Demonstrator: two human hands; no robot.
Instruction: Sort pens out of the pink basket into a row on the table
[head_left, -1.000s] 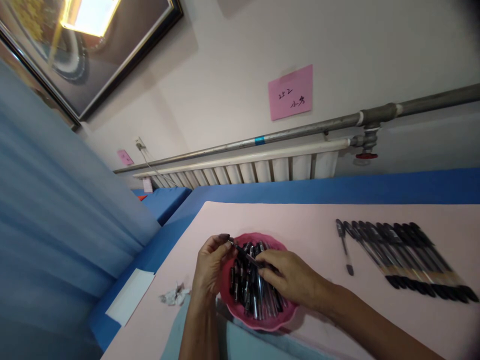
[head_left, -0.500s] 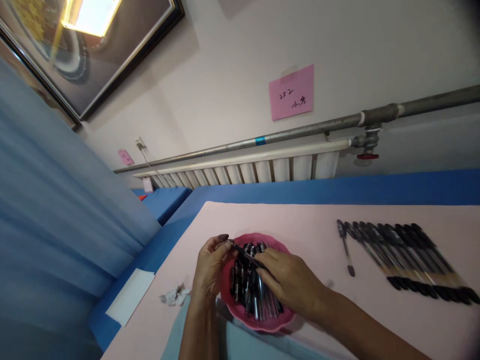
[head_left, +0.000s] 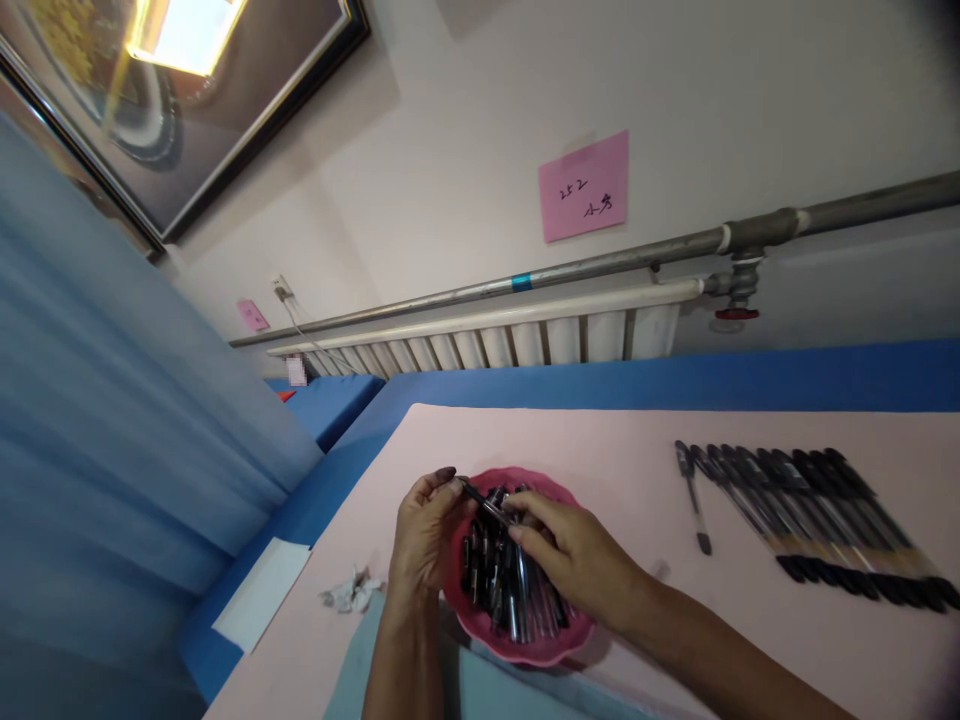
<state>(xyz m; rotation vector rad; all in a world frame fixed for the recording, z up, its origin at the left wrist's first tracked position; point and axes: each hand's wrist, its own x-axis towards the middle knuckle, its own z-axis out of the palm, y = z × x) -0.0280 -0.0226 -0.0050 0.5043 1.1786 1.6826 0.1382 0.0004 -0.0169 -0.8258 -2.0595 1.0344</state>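
A dark pen (head_left: pixel 484 500) is held slanting above the bowl, its upper left end pinched by my left hand (head_left: pixel 421 530). On the pen's lower right end are the thumb and fingertips of my right hand (head_left: pixel 577 555), closed around it. Below both hands sits a pink bowl (head_left: pixel 536 655) with a wavy rim. It holds many pen parts (head_left: pixel 517 590), some black and some clear. My right hand covers part of the bowl's right side. The tip of the pen at my left fingers is too small to make out.
Several capped pens (head_left: pixel 810 500) lie in a slanted row on the pink sheet (head_left: pixel 622 450) at right, with a single pen (head_left: pixel 694 500) beside them. Crumpled tissue (head_left: pixel 352 590) and white paper (head_left: pixel 262 595) lie at left. A blue curtain (head_left: pixel 112 450) hangs there.
My right fingertips have shifted slightly left and up along the pen, and the hand has turned a little. My left hand keeps almost the same place.
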